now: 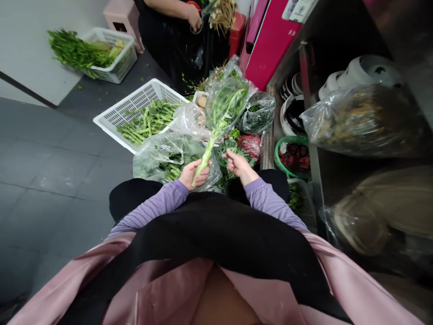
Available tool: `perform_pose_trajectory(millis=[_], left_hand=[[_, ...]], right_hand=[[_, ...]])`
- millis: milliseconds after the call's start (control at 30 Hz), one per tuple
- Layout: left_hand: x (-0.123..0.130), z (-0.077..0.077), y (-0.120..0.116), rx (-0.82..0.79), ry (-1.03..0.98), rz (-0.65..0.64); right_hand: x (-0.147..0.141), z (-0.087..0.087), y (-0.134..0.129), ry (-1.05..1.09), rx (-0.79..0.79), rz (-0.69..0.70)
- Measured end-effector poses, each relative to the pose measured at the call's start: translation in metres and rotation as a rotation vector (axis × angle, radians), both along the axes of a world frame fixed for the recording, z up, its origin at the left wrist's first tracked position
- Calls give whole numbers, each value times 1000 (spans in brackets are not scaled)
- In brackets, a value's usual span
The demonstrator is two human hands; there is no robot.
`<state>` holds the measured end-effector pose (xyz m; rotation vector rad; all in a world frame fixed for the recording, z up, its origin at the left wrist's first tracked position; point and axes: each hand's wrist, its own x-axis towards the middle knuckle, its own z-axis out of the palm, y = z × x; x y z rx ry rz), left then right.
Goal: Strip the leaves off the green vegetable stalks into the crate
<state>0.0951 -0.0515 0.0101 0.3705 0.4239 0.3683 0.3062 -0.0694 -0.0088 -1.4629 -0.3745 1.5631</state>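
Observation:
My left hand (195,175) is wrapped round the lower end of a thick, pale green vegetable stalk (210,151), which tilts away from me with its leafy top over the plastic bags. To its right, apart from the stalk, my right hand (237,164) has its fingers curled together; whether anything small is pinched in them I cannot make out. Beneath my hands lie dark green leaves (225,174) and an open clear bag (158,155) of green stalks. Beyond the bag, a white slotted basket (117,113) holds many slender green stalks (149,121).
Opposite me, a person's hand (194,19) holds red-handled scissors near a rooty bunch (221,16). A smaller basket (123,61) of leafy greens stands far left. Bagged greens (259,113), a green-rimmed basket (280,164) and a shelf with a filled bag (365,119) are on the right.

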Motion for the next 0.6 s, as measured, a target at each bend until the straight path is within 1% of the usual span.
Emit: perform_pose_trajectory(millis=[67, 133, 200, 267, 300, 333, 367, 433, 467, 500, 533, 567, 600], left_hand=[[2, -1, -4, 46, 24, -50], [4, -1, -8, 119, 46, -62], [6, -1, -12, 202, 62, -48], [9, 0, -16, 268, 91, -21], [11, 1, -17, 290, 114, -4], [12, 1, -18, 305, 140, 18], [13, 2, -19, 312, 167, 49], [14, 2, -18, 305, 212, 125], [14, 3, -17, 292, 226, 155], [14, 3, -15, 279, 232, 174], [13, 3, -13, 269, 232, 179], [12, 3, -11, 265, 226, 169], [11, 3, -9, 265, 215, 149]], right_hand=[[-10, 15, 11, 58, 193, -108], [-19, 29, 22, -7, 314, -191], [-25, 35, 29, -155, 366, -265], [-28, 35, 29, -375, 394, -320], [-28, 32, 26, -515, 419, -312], [-29, 28, 20, -668, 454, -270], [-30, 23, 13, -822, 501, -189], [-30, 12, -4, -1058, 591, 79], [-30, 6, -13, -1118, 595, 206], [-29, 0, -21, -1134, 548, 296], [-26, -5, -26, -1101, 455, 345], [-22, -9, -29, -1024, 325, 347], [-17, -11, -30, -903, 180, 310]])
